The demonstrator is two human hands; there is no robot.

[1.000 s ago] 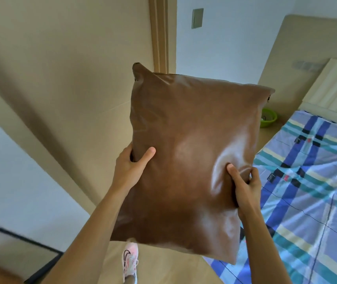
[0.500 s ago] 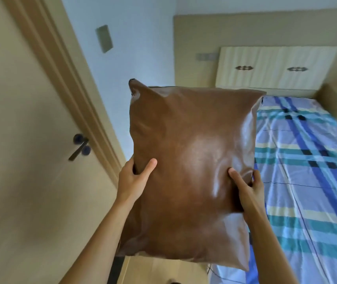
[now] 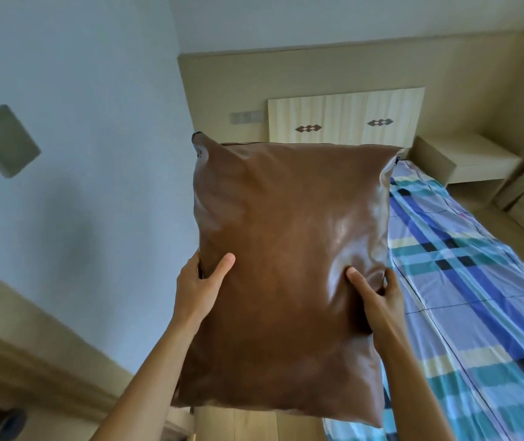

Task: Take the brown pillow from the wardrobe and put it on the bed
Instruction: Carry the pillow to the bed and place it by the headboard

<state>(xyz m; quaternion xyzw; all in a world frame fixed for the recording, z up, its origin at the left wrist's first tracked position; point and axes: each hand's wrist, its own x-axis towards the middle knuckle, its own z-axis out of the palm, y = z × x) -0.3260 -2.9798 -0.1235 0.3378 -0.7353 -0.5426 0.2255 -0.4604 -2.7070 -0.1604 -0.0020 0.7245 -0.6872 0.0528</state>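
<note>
Pillow [image 3: 289, 265] — brown, glossy, leather-looking — hangs in the air in front of the person, held upright between both hands, with the bed [image 3: 477, 297] off at about 3 o'clock of it and not yet under it. Its long axis runs from 12 to 6 o'clock, tipped slightly so the top leans toward 11; the zipped end, with a pointed corner at the upper left, faces 12 o'clock toward the headboard [image 3: 343, 116], and the broad shiny face is turned to the camera. The left hand [image 3: 200, 288] pinches the left edge, thumb pressed on the front and fingers wrapped out of sight behind; the right hand [image 3: 378, 300] does the same on the right edge, its thumb sinking a dent into the cover. Each grip sits a little below the middle of the pillow, so the taller upper half stands free. That looks like the weak spot: the cover seems slick, and a pinch on soft stuffing could slide, letting the top flop forward or one side drop. Another risk, as I judge it, is a release too early — the lower corner at 5 o'clock only overlaps the edge of the bed in this view, with bare floor [image 3: 238, 424] at 6 o'clock, so the pillow could land half off the mattress or slip down beside it.
</note>
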